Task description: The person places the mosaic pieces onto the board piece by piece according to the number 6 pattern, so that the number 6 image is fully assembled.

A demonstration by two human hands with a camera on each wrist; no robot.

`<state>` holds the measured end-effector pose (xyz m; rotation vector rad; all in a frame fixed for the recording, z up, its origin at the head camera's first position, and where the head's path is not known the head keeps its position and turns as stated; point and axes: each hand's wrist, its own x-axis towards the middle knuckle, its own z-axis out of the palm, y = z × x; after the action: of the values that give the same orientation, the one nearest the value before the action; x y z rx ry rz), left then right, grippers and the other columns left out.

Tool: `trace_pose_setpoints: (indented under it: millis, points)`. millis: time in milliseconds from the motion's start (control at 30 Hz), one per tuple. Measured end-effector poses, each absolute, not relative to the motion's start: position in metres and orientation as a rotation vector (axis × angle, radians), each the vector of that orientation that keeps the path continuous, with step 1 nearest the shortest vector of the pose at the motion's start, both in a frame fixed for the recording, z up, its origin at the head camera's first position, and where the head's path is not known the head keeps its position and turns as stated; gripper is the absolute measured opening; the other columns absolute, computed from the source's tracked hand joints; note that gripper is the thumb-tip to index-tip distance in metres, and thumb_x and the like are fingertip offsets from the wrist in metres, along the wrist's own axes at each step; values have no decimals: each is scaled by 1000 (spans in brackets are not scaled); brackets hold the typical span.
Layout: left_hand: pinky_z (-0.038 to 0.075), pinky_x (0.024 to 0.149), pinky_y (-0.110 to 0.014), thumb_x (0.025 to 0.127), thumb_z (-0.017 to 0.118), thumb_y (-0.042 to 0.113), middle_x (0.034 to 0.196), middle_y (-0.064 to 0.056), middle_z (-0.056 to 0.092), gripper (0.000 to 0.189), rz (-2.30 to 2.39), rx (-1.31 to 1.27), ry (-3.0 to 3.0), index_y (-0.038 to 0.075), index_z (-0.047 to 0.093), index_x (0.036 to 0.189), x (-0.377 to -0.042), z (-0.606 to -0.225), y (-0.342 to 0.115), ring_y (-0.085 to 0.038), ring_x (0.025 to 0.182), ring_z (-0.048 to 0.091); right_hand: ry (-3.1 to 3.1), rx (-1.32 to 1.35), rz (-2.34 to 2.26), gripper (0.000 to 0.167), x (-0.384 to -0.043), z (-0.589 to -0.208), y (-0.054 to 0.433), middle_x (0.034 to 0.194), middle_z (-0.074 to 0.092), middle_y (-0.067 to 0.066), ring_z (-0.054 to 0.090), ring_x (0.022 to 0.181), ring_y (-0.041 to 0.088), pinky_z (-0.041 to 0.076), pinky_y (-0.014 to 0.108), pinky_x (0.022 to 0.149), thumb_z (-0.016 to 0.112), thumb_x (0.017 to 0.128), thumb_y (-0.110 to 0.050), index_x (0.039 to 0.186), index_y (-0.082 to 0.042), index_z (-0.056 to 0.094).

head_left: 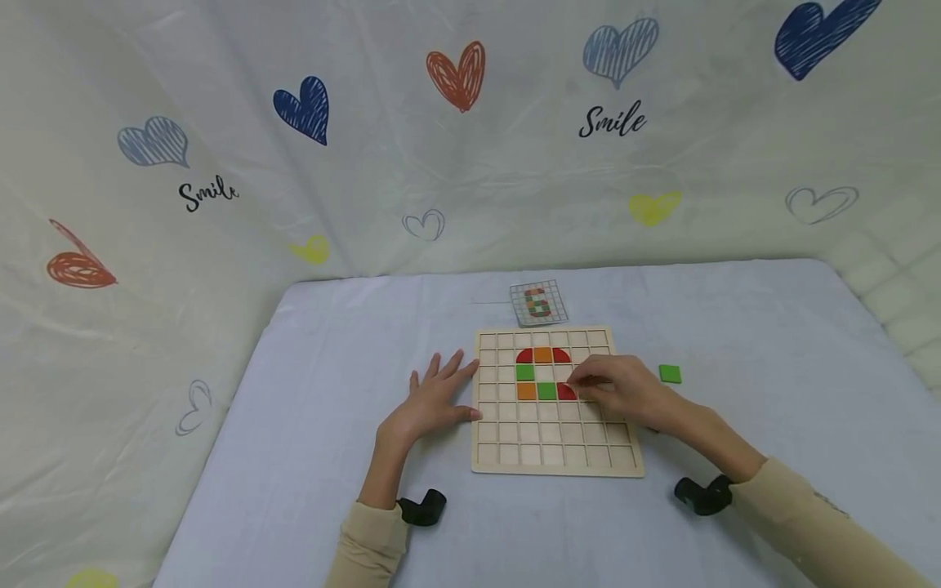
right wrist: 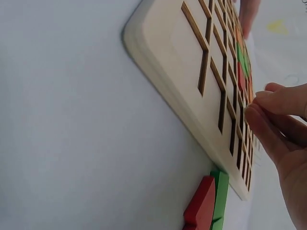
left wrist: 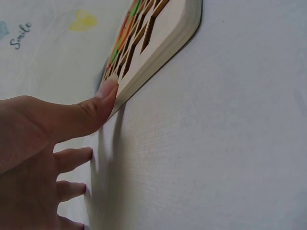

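A wooden grid board lies flat on the table, with red, orange and green tiles set in its upper middle squares. My left hand is spread at the board's left edge, thumb and a fingertip touching the rim. Over the board's right half, my right hand has thumb and fingers brought together, fingertips right at the upper right corner of a red tile. The right wrist view shows those fingertips close over the squares; I cannot tell whether they pinch a piece.
A small pattern card with a coloured grid lies beyond the board's far edge. To the right of the board is a green tile. Red pieces and green pieces sit beside the board's right edge. A heart-printed cloth hangs behind the table.
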<state>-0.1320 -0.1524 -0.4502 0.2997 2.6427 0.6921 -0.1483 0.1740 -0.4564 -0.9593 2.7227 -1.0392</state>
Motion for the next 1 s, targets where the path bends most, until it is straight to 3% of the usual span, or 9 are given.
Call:
trace_pose_setpoints:
  millis: [367, 533, 1000]
  points:
    - [2, 121, -73, 90, 80, 34, 173, -6, 19, 84, 682, 302, 2645, 23, 38, 161, -131, -449, -154, -40, 160, 2, 2803, -938, -993, 25, -143, -454, 200, 101, 76, 0, 65, 86, 8, 60, 30, 76, 78, 85, 5, 106, -7, 77]
    - [2, 121, -73, 90, 80, 35, 173, -6, 19, 84, 679, 308, 2649, 23, 38, 161, -132, -450, -154, -40, 160, 2, 2889, -909, -922, 26, -142, -454, 214, 99, 74, -1, 64, 86, 12, 58, 28, 74, 81, 83, 3, 106, -8, 78]
    - [1, 121, -73, 91, 79, 35, 173, -5, 18, 83, 682, 317, 2642, 23, 37, 161, -132, -451, -153, -40, 160, 1, 3004, -728, -835, 33, -144, -463, 252, 105, 72, 9, 66, 91, 25, 60, 38, 76, 81, 82, 2, 114, -3, 74]
